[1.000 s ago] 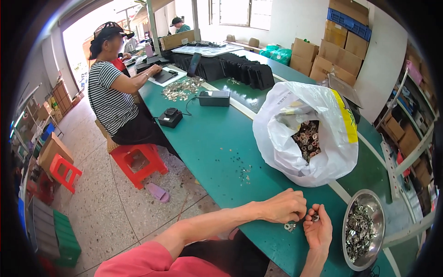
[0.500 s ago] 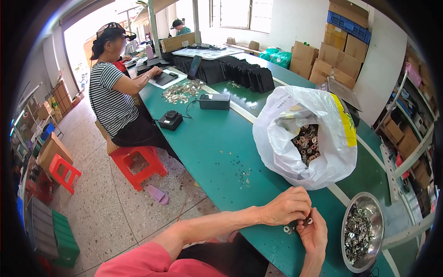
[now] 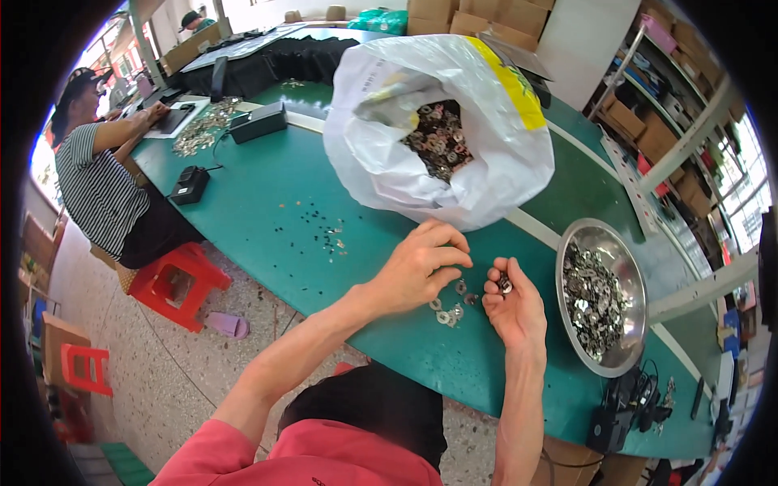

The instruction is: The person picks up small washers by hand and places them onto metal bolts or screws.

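Observation:
My right hand [image 3: 515,312] is palm up, its fingers curled round a few small round metal pieces [image 3: 504,283]. Across a small gap, my left hand [image 3: 421,266] hovers over the green table with its thumb and fingers apart, nothing visible between them. Several loose ring-shaped metal pieces [image 3: 443,317] lie on the tabletop between and below the hands. Just beyond them stands a white plastic bag [image 3: 356,158], its mouth rolled open on a heap of dark and coppery round parts [image 3: 438,142]. Right of my right hand, a steel bowl [image 3: 639,324] holds many shiny metal pieces [image 3: 592,300].
Dark specks [image 3: 320,231] are scattered left of my hands. A black box-shaped device [image 3: 259,123] and a charger-like block [image 3: 190,185] sit farther left. A co-worker in a striped shirt [image 3: 105,182] works at the far left. Black equipment with cables [image 3: 624,409] stands at the near right.
My hands have come apart; they were together over a small piece. The right one keeps pieces in its palm. The view has swung right, so the bag and bowl appear farther left.

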Demonstrator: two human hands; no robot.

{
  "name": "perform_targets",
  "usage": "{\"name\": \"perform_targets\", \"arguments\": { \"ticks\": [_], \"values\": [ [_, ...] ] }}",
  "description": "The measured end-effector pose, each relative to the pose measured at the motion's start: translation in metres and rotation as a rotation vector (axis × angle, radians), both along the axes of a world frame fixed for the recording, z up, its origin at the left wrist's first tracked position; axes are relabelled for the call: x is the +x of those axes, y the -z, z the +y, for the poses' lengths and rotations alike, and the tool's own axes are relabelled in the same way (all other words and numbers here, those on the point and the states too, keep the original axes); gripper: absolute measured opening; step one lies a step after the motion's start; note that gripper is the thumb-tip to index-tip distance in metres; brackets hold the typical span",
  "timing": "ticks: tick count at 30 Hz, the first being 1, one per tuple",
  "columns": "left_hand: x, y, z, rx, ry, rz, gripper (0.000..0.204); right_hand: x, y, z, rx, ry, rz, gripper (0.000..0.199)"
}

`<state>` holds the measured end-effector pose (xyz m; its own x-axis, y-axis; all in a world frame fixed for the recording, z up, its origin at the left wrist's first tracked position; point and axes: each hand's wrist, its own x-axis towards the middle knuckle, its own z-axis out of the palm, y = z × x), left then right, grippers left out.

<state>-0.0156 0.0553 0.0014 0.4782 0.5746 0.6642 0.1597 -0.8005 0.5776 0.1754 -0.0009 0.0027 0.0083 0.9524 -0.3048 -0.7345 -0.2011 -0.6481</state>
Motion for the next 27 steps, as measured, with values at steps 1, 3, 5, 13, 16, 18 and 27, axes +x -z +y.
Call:
{"name": "perform_targets", "arguments": {
  "ticks": [1,3,5,13,16,18,27],
  "values": [
    [0.001,0.002,-0.001,0.044,-0.020,0.070,0.017,0.002,0.000,-0.001,0.007,0.020,-0.001,0.023],
    [0.003,0.003,-0.004,0.065,-0.014,0.127,0.016,0.003,0.001,-0.003,0.005,0.033,-0.013,0.023],
    [0.006,0.004,-0.007,0.087,-0.013,0.188,0.016,0.002,0.000,-0.003,0.005,0.040,-0.021,0.023],
    [0.007,0.009,-0.008,0.134,-0.007,0.299,0.006,-0.005,-0.002,-0.004,-0.008,0.016,-0.058,0.023],
    [0.007,0.009,-0.007,0.111,-0.009,0.329,0.007,-0.004,-0.003,-0.004,0.005,0.002,-0.064,0.024],
    [0.006,0.008,-0.007,0.096,-0.017,0.318,0.008,-0.005,-0.003,-0.005,0.004,0.003,-0.077,0.024],
    [0.008,-0.001,-0.004,0.095,-0.057,-0.018,0.010,-0.019,-0.010,-0.009,0.037,-0.127,-0.231,0.028]
  ]
}}
